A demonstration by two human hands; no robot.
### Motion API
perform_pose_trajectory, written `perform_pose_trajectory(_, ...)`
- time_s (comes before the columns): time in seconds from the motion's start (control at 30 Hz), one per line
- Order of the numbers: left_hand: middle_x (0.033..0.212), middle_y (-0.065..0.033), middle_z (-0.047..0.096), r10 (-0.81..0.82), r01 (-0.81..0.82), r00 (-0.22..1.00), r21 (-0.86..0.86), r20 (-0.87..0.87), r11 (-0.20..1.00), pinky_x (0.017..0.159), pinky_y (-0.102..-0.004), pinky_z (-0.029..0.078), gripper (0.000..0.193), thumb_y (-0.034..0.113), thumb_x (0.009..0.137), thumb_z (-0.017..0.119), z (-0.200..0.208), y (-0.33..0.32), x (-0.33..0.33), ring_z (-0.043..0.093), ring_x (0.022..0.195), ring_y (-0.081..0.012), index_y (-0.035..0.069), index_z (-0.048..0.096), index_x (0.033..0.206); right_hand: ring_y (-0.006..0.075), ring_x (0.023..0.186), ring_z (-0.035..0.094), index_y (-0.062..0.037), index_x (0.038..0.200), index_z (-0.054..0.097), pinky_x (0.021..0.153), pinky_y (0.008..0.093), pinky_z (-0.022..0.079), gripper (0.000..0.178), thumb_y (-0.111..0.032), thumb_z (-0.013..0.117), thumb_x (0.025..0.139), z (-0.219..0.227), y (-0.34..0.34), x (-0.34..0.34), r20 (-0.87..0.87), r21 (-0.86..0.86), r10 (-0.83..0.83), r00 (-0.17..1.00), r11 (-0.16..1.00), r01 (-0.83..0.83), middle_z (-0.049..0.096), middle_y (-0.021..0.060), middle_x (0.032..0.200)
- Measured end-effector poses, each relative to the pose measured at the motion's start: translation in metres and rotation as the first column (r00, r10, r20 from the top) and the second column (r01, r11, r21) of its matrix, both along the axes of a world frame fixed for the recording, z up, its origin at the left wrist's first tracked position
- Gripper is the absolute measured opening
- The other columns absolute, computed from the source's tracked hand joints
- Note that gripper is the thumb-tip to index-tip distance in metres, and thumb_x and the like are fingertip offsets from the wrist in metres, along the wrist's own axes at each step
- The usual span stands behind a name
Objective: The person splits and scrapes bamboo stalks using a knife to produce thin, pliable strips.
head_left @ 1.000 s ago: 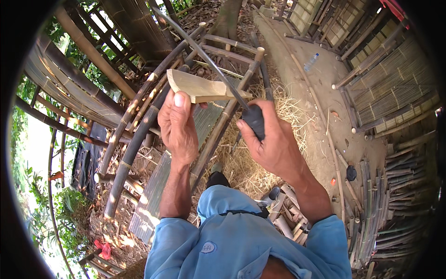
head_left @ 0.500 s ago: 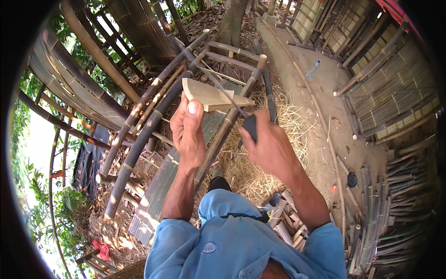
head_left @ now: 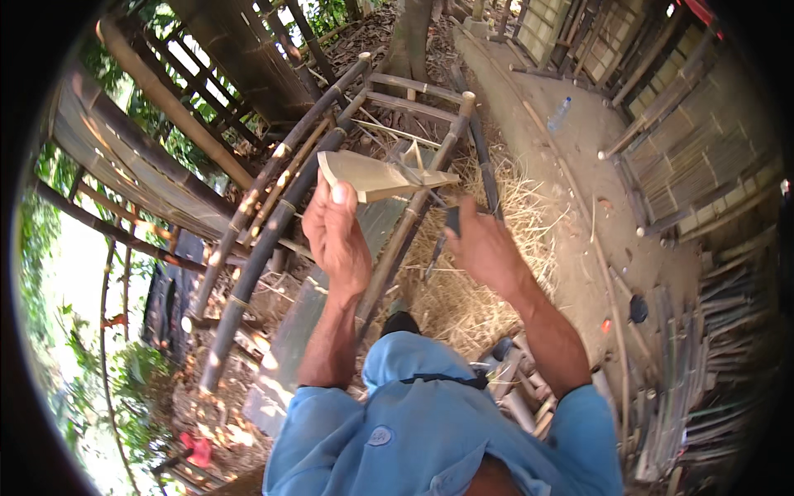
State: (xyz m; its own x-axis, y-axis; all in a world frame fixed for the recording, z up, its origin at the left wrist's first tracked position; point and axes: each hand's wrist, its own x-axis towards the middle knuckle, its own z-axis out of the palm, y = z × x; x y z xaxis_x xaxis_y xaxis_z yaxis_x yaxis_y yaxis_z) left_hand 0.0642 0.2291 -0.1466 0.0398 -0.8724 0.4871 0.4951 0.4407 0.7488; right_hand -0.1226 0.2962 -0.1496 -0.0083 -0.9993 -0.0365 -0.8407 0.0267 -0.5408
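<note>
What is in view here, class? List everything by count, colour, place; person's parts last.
carved wooden piece: one, tan, left hand
knife: one, black handle, right hand
bamboo frame: one, brown, ahead
panel: one, grey, below centre-left
plastic bottle: one, clear, upper right
straw: uncounted, yellow, centre ground
bamboo poles: many, dark, lower right
woven panels: several, tan, upper right
tree trunk: one, brown, top centre
unclear item: one, red, lower left
shirt: one, blue, bottom centre
left hand: one, bare, centre
right hand: one, bare, centre
</note>
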Motion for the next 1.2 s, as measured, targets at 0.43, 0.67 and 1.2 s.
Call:
perform_pose_trajectory(0.43,0.094,-0.0037,0.059,0.108,-0.109,0.993,-0.039,-0.037,0.993,0.07,-0.0314,0.049,0.031,0.03,0.103,0.058,0.024,-0.014,-0.026,0.057,0.085,-0.0126,0.001,0.061,0.111,0.0463,0.099,0.069,0.0048,0.121,0.055,0.085,0.0517,0.055,0.046,-0.029,0.068,0.092,-0.204,-0.001,-0.17,-0.279,0.35,-0.191,0.941,0.892,0.285,0.068,0.0343,0.1)
perform_pose_trajectory(0.67,0.12,-0.0151,0.062,-0.124,0.176,0.96,-0.196,0.251,0.965,0.074,-0.0299,0.05,0.06,0.035,0.098,0.061,0.07,-0.057,-0.04,0.059,0.087,-0.0143,-0.002,0.044,0.141,0.0296,0.074,0.07,0.0035,0.118,0.054,0.067,0.0401,0.056,0.04,-0.025,0.07,0.095,-0.127,0.033,-0.114,0.437,0.226,-0.486,0.757,0.874,0.43,0.068,0.0186,0.084)
perform_pose_trajectory(1.2,0.103,-0.0142,0.076,-0.263,0.442,0.86,-0.378,0.438,0.813,0.092,-0.0332,0.059,0.024,-0.012,0.08,0.08,0.106,-0.015,-0.158,0.073,0.101,-0.0198,-0.003,0.071,0.101,0.0035,0.074,0.051,0.0,0.124,0.056,0.064,0.0215,0.043,0.036,-0.018,0.073,0.098,0.04,0.117,-0.075,0.81,-0.36,-0.163,0.563,0.621,0.696,0.057,-0.0022,0.086)
